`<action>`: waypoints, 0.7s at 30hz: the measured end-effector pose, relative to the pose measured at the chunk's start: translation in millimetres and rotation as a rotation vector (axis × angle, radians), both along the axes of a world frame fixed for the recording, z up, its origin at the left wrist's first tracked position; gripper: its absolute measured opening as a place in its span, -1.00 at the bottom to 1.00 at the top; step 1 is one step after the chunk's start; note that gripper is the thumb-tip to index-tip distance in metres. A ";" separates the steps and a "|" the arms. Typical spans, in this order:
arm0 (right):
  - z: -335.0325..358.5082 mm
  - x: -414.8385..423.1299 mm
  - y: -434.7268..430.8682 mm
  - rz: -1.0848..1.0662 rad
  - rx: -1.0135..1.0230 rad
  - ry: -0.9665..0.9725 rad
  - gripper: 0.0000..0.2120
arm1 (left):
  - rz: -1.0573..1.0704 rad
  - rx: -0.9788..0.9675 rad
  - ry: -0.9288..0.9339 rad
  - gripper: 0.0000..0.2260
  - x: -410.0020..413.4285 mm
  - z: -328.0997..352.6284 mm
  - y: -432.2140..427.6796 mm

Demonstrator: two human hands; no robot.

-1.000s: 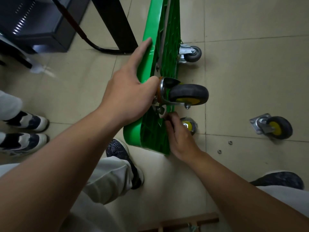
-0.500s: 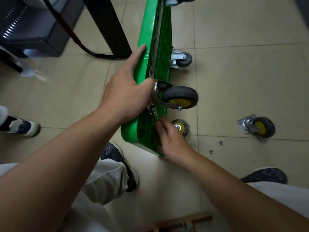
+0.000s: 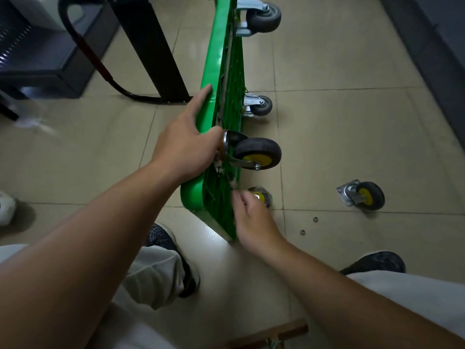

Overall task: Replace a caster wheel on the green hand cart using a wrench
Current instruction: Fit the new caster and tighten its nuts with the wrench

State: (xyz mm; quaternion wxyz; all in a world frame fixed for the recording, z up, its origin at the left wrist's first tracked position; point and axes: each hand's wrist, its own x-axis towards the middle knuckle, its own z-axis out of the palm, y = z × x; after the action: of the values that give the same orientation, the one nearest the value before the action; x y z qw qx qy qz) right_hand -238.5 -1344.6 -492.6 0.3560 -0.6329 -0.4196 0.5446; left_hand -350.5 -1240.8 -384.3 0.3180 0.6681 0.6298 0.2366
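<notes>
The green hand cart (image 3: 221, 59) stands on its long edge on the tiled floor, underside facing right. A black caster with a yellow hub (image 3: 256, 153) sticks out from its near upper corner. My left hand (image 3: 183, 149) grips the cart's top edge right beside that caster's plate, index finger stretched along the edge. Lower down, my right hand (image 3: 251, 220) is at the underside with curled, motion-blurred fingers; anything between them is hidden. Behind it shows another yellow-hub caster (image 3: 260, 197). A loose caster (image 3: 362, 196) lies on the floor to the right. No wrench is in view.
Two grey casters (image 3: 260, 105) (image 3: 264, 13) sit on the cart's far end. Two small washers (image 3: 315, 219) lie on the tiles near the loose caster. A black frame leg (image 3: 156, 51) and hose (image 3: 100, 69) stand left of the cart. My shoes (image 3: 163, 243) flank the cart's near end.
My right hand has slid down and back from the bolt under the caster plate. My left hand keeps its grip on the cart. The view has tilted up, showing more of the cart.
</notes>
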 end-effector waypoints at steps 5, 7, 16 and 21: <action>-39.8 22.4 5.3 0.091 0.273 -0.288 -0.82 | -0.010 0.010 0.002 -0.32 -0.3 -1.9 4.1; -47.6 24.4 18.2 0.130 0.340 -0.295 -0.87 | -0.018 0.010 -0.005 -0.32 -1.0 -3.0 4.9; -70.7 14.6 50.5 0.266 0.417 -0.086 -0.79 | -0.018 0.036 0.000 -0.31 -1.3 -5.2 6.9; -75.0 9.6 54.2 0.283 0.405 -0.038 -0.84 | -0.016 0.041 0.001 -0.32 -2.1 -6.8 7.2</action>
State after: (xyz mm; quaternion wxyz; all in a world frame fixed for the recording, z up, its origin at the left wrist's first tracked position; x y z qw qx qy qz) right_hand -229.0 -1290.4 -567.5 0.3879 -0.4936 -0.6114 0.4818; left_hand -352.5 -1233.6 -391.1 0.3057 0.6796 0.6195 0.2467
